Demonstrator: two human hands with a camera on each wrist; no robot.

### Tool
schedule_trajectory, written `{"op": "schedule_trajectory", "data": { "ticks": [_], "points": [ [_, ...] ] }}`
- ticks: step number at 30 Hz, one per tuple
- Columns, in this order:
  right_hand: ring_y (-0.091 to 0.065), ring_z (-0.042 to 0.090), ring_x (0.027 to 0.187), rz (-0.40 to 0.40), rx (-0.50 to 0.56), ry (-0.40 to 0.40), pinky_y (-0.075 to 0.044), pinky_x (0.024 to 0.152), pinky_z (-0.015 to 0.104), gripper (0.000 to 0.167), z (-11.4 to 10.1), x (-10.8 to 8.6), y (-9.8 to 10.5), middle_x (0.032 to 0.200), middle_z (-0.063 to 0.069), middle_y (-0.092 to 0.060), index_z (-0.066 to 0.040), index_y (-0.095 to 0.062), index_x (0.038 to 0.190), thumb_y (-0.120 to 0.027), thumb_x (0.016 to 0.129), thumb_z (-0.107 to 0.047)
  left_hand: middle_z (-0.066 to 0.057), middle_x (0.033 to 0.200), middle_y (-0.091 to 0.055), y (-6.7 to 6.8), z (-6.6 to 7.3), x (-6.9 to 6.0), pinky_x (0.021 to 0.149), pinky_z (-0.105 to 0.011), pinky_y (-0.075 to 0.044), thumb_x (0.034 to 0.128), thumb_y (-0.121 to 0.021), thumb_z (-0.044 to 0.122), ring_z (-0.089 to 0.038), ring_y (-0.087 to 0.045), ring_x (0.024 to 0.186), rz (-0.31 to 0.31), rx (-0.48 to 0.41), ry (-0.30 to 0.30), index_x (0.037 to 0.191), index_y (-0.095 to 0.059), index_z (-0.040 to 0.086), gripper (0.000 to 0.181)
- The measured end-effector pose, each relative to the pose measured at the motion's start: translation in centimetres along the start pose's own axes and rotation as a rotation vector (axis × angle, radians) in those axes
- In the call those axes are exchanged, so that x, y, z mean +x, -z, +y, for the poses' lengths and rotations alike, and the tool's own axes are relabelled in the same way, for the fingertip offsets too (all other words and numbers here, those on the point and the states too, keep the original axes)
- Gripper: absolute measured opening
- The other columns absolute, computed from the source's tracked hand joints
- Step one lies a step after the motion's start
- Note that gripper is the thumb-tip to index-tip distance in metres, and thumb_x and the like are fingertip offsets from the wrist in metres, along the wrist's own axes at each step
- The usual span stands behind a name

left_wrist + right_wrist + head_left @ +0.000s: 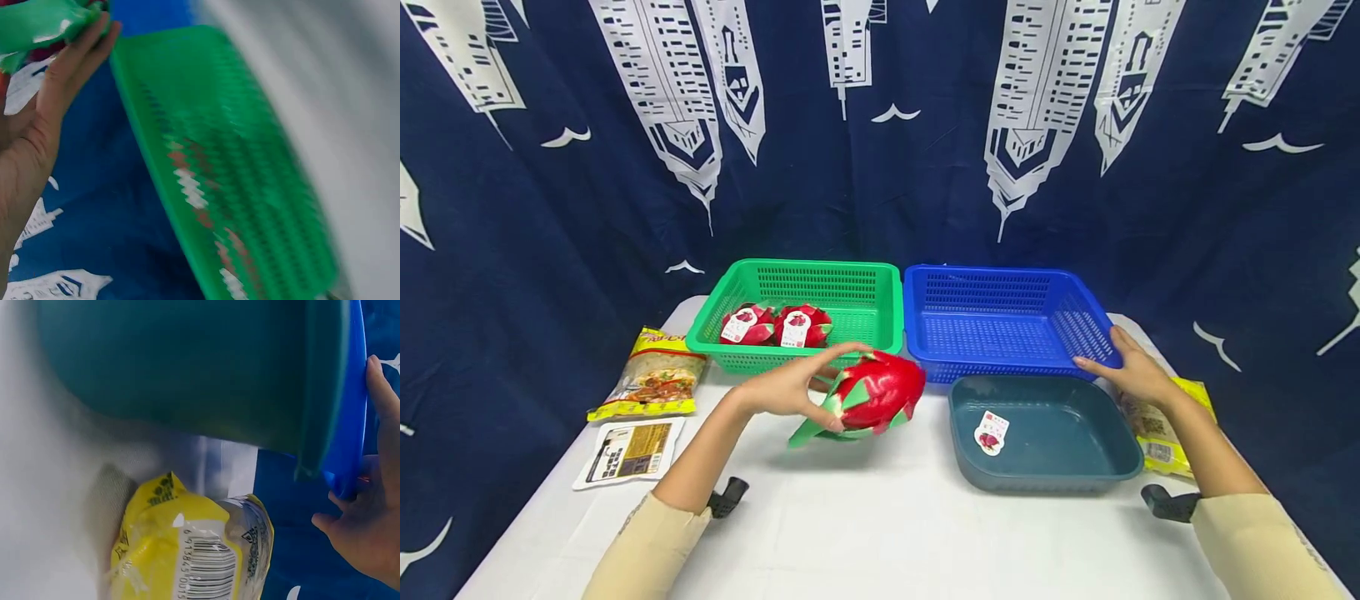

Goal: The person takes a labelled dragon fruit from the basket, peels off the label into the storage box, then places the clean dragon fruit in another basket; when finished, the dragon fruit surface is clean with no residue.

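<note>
My left hand grips a red dragon fruit with green leaf tips, held above the white table in front of the green basket. In the left wrist view only the fruit's green part shows at the top left corner, by the fingertips. Two more dragon fruits, one of them with a white label, lie in the green basket's left half. The right hand holds the near right corner of the blue basket, thumb and fingers on its rim. Nothing lies inside the blue basket.
A dark teal tub stands before the blue basket, a dragon fruit sticker inside it. Left on the table are a yellow food bag and a flat white packet. Another yellow bag lies right of the tub.
</note>
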State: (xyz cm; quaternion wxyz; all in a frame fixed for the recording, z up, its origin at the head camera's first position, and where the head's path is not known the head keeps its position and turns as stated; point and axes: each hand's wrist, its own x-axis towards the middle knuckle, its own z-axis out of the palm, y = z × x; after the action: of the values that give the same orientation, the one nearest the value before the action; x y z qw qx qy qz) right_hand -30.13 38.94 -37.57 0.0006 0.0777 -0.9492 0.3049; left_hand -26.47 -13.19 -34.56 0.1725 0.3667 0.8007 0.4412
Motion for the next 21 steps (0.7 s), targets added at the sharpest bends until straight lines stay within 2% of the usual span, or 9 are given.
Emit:
{"op": "schedule_trajectory", "data": {
  "ticks": [2, 6, 9, 11, 14, 16, 19, 21],
  "points": [
    [-0.002, 0.055, 0.129, 0.014, 0.017, -0.007, -0.01, 0.096, 0.07, 0.1, 0.1, -0.1, -0.1, 0.146, 0.032, 0.01, 0.005, 0.009, 0.142, -0.058, 0.088, -0.045, 0.001, 0.138, -0.035, 0.5, 1.3, 2.1, 0.084, -0.038, -0.049, 0.0686, -0.083, 0.018, -0.029, -0.045, 0.118, 0.054, -0.058, -0.035, 0.139, -0.028, 0.042, 0.092],
    [-0.005, 0.055, 0.129, 0.025, 0.057, -0.019, -0.011, 0.096, 0.07, 0.101, 0.1, 0.0, -0.5, 0.147, 0.03, 0.01, 0.003, 0.01, 0.143, -0.059, 0.087, -0.045, -0.001, 0.137, -0.034, 1.0, 3.5, 7.2, 0.083, -0.04, -0.049, 0.071, -0.08, 0.012, -0.028, -0.048, 0.115, 0.175, -0.175, -0.144, 0.139, -0.026, 0.043, 0.093],
    [-0.004, 0.054, 0.13, 0.022, 0.07, -0.029, -0.01, 0.096, 0.069, 0.102, -0.2, 0.2, -0.4, 0.147, 0.028, 0.011, 0.001, 0.012, 0.143, -0.059, 0.087, -0.046, -0.003, 0.137, -0.033, 1.0, 4.8, 11.7, 0.081, -0.039, -0.05, 0.0719, -0.079, 0.009, -0.027, -0.052, 0.111, 0.278, -0.24, -0.218, 0.139, -0.025, 0.043, 0.093],
    [-0.002, 0.053, 0.131, 0.024, 0.068, -0.036, -0.01, 0.096, 0.07, 0.103, -0.3, 0.3, -0.3, 0.148, 0.027, 0.013, 0.001, 0.012, 0.143, -0.059, 0.086, -0.047, -0.004, 0.135, -0.035, 0.7, 5.5, 14.7, 0.078, -0.037, -0.052, 0.0717, -0.08, 0.011, -0.025, -0.054, 0.108, 0.369, -0.24, -0.234, 0.139, -0.025, 0.044, 0.093],
    [0.0, 0.052, 0.131, 0.036, 0.064, -0.036, -0.009, 0.097, 0.07, 0.102, -0.2, 0.3, -0.2, 0.148, 0.027, 0.012, 0.0, 0.012, 0.143, -0.059, 0.086, -0.047, -0.003, 0.135, -0.037, -0.1, 6.1, 19.0, 0.074, -0.032, -0.053, 0.0714, -0.081, 0.02, -0.021, -0.055, 0.107, 0.513, -0.16, -0.216, 0.139, -0.023, 0.044, 0.092],
    [-0.001, 0.052, 0.131, 0.046, 0.067, -0.037, -0.009, 0.097, 0.069, 0.102, 0.0, 0.1, -0.2, 0.148, 0.027, 0.012, 0.0, 0.012, 0.143, -0.059, 0.086, -0.047, -0.004, 0.136, -0.039, -0.9, 6.1, 21.5, 0.074, -0.03, -0.052, 0.0716, -0.08, 0.025, -0.021, -0.055, 0.108, 0.589, -0.099, -0.183, 0.14, -0.022, 0.042, 0.092],
    [-0.001, 0.052, 0.131, 0.056, 0.073, -0.044, -0.009, 0.097, 0.069, 0.102, 0.3, -0.1, -0.5, 0.148, 0.026, 0.012, -0.001, 0.012, 0.143, -0.059, 0.086, -0.047, -0.004, 0.138, -0.04, -2.6, 5.2, 24.6, 0.078, -0.031, -0.051, 0.0714, -0.08, 0.028, -0.024, -0.053, 0.112, 0.658, -0.033, -0.116, 0.141, -0.021, 0.037, 0.092],
    [-0.001, 0.051, 0.132, 0.058, 0.077, -0.05, -0.01, 0.097, 0.068, 0.103, 0.4, -0.1, -0.9, 0.148, 0.025, 0.012, -0.002, 0.012, 0.143, -0.059, 0.086, -0.048, -0.004, 0.137, -0.041, -3.8, 4.2, 26.0, 0.082, -0.033, -0.049, 0.0701, -0.081, 0.028, -0.026, -0.051, 0.114, 0.687, -0.004, -0.052, 0.141, -0.023, 0.034, 0.092]
  ]
}}
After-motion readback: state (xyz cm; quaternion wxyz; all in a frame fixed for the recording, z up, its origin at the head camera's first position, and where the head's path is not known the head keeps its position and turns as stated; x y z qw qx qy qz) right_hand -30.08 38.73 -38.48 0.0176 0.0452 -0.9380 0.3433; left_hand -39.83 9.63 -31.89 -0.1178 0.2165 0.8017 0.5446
